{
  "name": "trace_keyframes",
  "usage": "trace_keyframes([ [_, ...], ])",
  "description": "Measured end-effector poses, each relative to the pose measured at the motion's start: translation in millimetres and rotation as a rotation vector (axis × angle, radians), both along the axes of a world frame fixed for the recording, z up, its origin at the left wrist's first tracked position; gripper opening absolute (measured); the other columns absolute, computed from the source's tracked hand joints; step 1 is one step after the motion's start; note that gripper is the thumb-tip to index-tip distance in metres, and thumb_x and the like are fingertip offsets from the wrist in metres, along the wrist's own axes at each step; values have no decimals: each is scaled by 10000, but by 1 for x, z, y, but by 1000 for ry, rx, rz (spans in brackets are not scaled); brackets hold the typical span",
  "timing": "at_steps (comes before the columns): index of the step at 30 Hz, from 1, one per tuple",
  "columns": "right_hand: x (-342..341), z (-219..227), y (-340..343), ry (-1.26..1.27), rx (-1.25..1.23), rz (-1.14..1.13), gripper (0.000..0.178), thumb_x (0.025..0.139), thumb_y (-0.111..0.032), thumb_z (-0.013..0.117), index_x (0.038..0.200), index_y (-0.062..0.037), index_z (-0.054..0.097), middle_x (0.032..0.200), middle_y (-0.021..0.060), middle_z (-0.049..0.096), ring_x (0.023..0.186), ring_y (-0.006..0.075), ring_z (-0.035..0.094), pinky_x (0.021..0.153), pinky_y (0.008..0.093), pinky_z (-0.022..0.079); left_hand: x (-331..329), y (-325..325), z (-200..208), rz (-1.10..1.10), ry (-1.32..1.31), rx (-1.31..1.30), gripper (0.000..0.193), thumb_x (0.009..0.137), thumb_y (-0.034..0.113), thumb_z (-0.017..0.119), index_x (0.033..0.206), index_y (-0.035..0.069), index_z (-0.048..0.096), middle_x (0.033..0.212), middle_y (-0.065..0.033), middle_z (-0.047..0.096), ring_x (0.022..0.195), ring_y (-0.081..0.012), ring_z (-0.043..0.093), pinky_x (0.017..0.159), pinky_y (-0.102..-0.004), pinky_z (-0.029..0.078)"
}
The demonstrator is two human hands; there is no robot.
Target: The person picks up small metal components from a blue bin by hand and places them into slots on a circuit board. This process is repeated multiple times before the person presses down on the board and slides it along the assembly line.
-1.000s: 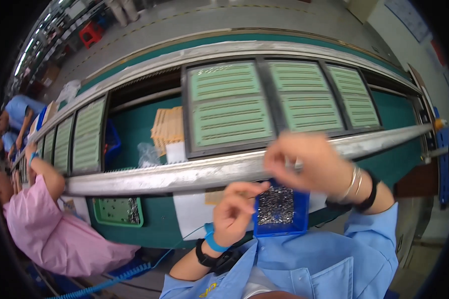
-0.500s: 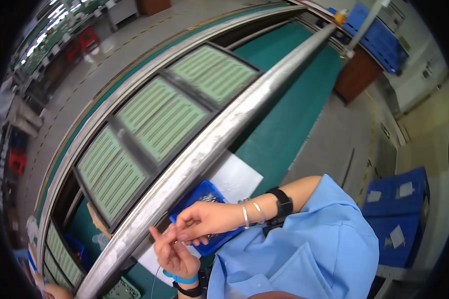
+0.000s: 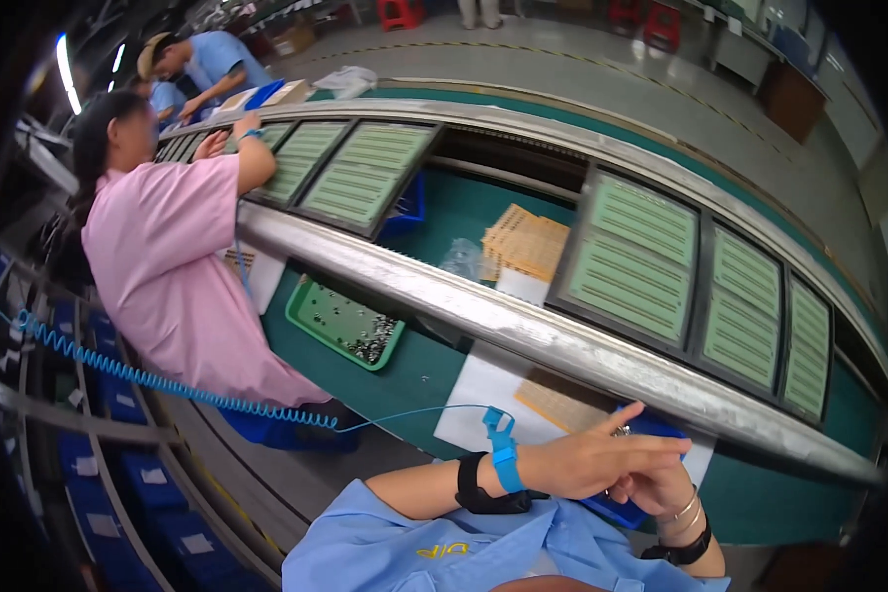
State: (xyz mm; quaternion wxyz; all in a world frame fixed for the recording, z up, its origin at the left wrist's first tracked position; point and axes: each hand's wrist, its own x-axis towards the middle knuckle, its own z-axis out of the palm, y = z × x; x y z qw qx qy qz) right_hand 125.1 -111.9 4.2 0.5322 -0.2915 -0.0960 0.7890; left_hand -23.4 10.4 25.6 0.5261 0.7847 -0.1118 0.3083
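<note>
My left hand, with a blue wrist strap and a black band, is in front of me with its upper fingers stretched out and apart. No object shows in it; its thumb side is hidden. Close against it, my right hand has bent fingers partly covered by the left hand. Anything small between its fingertips cannot be made out. Both hands are over a blue tray of small metallic parts, mostly hidden by them. Beside the tray, a tan perforated sheet lies on white paper.
A metal rail runs across beyond my hands. Behind it stand black-framed panels with green slotted boards. A green tray of small parts is at left, near a co-worker in pink. A coiled blue cord stretches leftward from my strap.
My view has swung left, bringing the co-workers and the coiled cord into sight. My hands remain close together over the blue tray, with the left now covering more of the right.
</note>
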Motion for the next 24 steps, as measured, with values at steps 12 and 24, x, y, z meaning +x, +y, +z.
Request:
trace_keyframes([
  [12, -19, 40, 15, -755, 138, -374, 171, 780, -73, 642, 914, -23, 548, 799, 79, 574, 672, 171, 566, 592, 285, 488, -3, 6, 0, -135, 19, -455, 582, 857, -93, 363, 1383, 122, 235, 1419, -159, 250, 1236, -287, 402, 973, -341, 370],
  [24, -13, 69, 24, -2085, 731, -353, 186, 625, -56, 702, 785, -77, 611, 727, 32, 531, 634, 186, 506, 551, 287, 396, -11, -6, 21, -166, 177, -964, 674, 832, -128, 345, 1413, 102, 94, 1476, -94, 89, 1267, -171, 314, 881, -250, 397],
])
